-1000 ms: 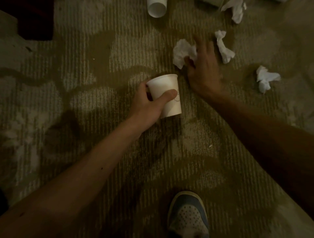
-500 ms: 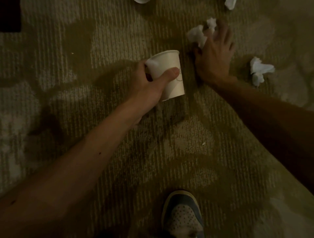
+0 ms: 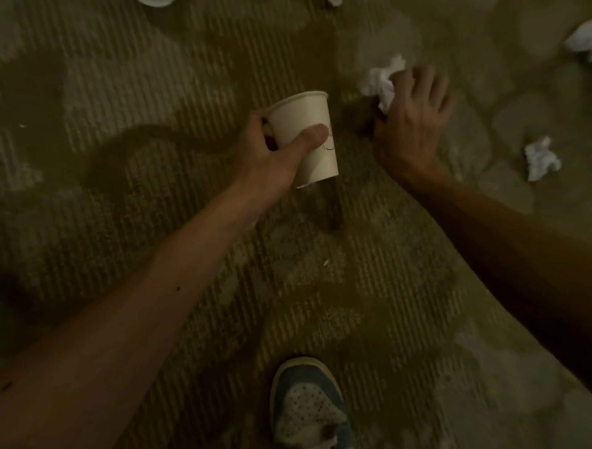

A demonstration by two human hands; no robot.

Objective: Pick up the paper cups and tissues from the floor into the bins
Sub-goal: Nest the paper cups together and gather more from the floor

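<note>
My left hand (image 3: 272,150) grips a white paper cup (image 3: 307,128) above the carpet, its rim pointing away from me and its base toward me. My right hand (image 3: 413,128) is to the right of the cup, with crumpled white tissues (image 3: 379,85) held between its thumb and fingers. Another crumpled tissue (image 3: 541,158) lies on the carpet right of that hand. A third tissue (image 3: 581,41) sits at the far right edge. No bin is in view.
Patterned beige carpet (image 3: 160,96) covers the floor. My blue and white shoe (image 3: 309,403) is at the bottom centre. The edge of another white cup (image 3: 157,2) shows at the top edge.
My right hand gathered the tissues off the carpet and now holds them. My left hand kept its hold on the cup. The view shifted, so the top objects slid out of frame.
</note>
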